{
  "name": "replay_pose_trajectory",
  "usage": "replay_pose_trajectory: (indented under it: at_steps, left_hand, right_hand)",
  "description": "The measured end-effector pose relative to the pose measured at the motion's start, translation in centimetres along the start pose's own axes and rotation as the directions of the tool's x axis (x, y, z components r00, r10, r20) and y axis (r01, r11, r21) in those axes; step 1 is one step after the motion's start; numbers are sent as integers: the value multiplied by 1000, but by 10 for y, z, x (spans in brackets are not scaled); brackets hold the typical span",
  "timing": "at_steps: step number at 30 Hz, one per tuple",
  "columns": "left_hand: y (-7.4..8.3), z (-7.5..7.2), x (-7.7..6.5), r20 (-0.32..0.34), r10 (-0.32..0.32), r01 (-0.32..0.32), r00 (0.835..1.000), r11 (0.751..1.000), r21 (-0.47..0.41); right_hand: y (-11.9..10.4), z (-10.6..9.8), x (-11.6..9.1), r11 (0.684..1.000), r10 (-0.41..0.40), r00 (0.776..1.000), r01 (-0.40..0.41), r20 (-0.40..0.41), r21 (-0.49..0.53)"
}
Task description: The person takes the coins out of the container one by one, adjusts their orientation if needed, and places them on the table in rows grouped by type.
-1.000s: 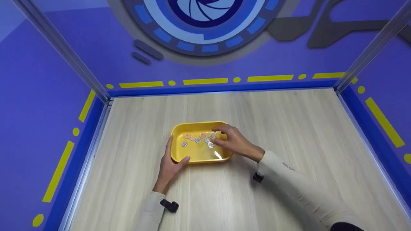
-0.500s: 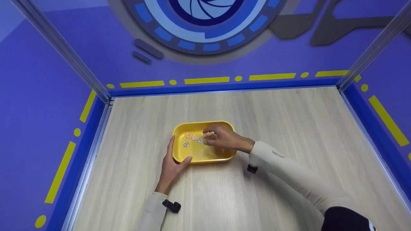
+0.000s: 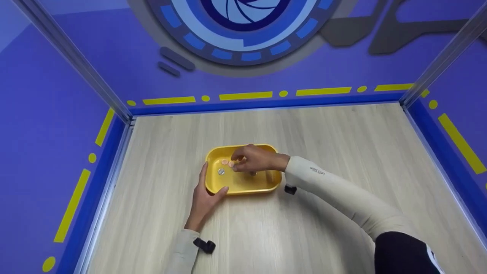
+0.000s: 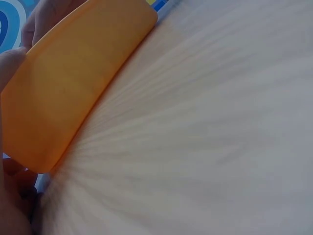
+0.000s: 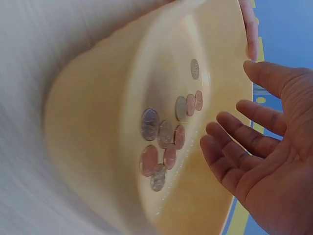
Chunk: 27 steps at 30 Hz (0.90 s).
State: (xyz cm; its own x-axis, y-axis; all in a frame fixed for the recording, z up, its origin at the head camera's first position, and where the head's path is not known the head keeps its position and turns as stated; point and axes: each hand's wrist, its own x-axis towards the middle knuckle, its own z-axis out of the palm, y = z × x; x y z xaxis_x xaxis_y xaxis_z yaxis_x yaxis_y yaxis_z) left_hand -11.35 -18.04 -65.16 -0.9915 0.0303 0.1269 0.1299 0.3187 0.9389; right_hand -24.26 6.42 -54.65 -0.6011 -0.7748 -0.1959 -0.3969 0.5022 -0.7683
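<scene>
A yellow plastic tray point(image 3: 249, 191) stands on the table, with several silver and copper coins on its floor. My left hand point(image 3: 202, 199) grips its left near corner, thumb on the near rim and fingers along the left side. My right hand point(image 3: 255, 159) hovers inside the tray over the coins, fingers loosely bent and nothing between them in the right wrist view. A silver coin point(image 3: 221, 172) and a copper coin point(image 3: 225, 162) show left of that hand; from the head it hides most others. The right wrist view shows a close group with a large silver coin point(image 5: 150, 125).
Light wood-grain table point(image 3: 243, 232) surrounds the tray. A blue-purple back wall point(image 3: 243, 82) with yellow marks and side walls with metal corner posts enclose it. Black wrist cameras sit on both sleeves, one by the left wrist camera point(image 3: 204, 245).
My right hand has moved left across the tray, from its right side to over the middle coins. The left hand keeps its grip on the tray corner.
</scene>
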Motion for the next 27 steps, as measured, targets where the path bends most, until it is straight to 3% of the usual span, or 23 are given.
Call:
replay_pose_trajectory:
  at_steps: [9, 19, 27]
  left_hand:
    - [2, 0, 0, -9, -6, 6, 1000, 1000, 25]
    - [0, 2, 2, -6, 36, -36, 999, 999, 18]
    - [0, 0, 2, -23, 59, -58, 998, 997, 44]
  right_hand:
    - [4, 7, 22, 994, -60, 998, 62, 30, -89]
    - [15, 12, 35, 995, -41, 996, 48, 81, -88]
    - [6, 5, 41, 990, -31, 987, 52, 157, -129]
